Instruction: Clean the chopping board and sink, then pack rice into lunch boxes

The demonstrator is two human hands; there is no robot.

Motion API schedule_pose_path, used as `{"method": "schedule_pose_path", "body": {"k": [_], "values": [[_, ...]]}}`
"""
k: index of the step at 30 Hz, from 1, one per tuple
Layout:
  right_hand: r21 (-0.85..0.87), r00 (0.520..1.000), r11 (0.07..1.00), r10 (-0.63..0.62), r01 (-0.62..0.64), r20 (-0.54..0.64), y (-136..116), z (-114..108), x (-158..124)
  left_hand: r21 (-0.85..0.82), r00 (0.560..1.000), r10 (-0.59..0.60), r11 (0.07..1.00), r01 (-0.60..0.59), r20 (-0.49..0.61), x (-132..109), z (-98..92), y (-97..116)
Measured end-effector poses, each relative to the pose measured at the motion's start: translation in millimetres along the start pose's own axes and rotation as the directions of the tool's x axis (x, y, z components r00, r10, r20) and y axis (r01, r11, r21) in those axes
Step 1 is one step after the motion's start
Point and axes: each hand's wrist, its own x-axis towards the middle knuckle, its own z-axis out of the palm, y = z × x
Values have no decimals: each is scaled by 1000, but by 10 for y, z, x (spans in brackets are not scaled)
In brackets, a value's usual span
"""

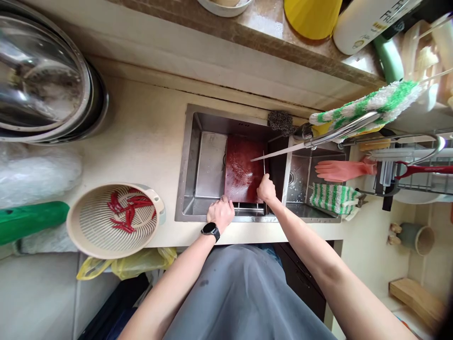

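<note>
A reddish-brown cutting board lies in the large sink basin, wet on top. My left hand is closed at the board's near left corner, over the sink's front rim. My right hand is wrapped round a knife, its handle hidden in my fist. The thin blade points away from me, seen nearly edge-on, by the board's right side. From the faucet a stream of water falls onto the board near the blade.
A colander with red chili peppers stands left of the sink. Right of it, a pink rubber glove and striped cloth hang over the smaller basin. A dark scouring pad sits at the back. Metal bowls stand far left.
</note>
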Motion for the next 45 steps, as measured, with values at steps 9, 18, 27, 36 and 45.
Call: {"method": "schedule_pose_path", "body": {"k": [9,18,27,36,45], "values": [[89,986,983,-164,162,18,-214,90,-151,-5,1000,-4,1000,4,-6,-11,22,-15],[90,942,940,-333,329,29,-597,226,-176,15,1000,-23,1000,23,5,-5,-5,6],[22,988,988,-155,155,-3,12,-68,208,32,999,-22,999,21,40,-11,-41,10],[79,929,930,-365,360,55,-620,264,-179,33,999,-19,999,18,41,-5,-50,16],[19,988,988,-155,155,7,72,-89,160,35,999,-11,999,10,40,-5,-43,8]]}}
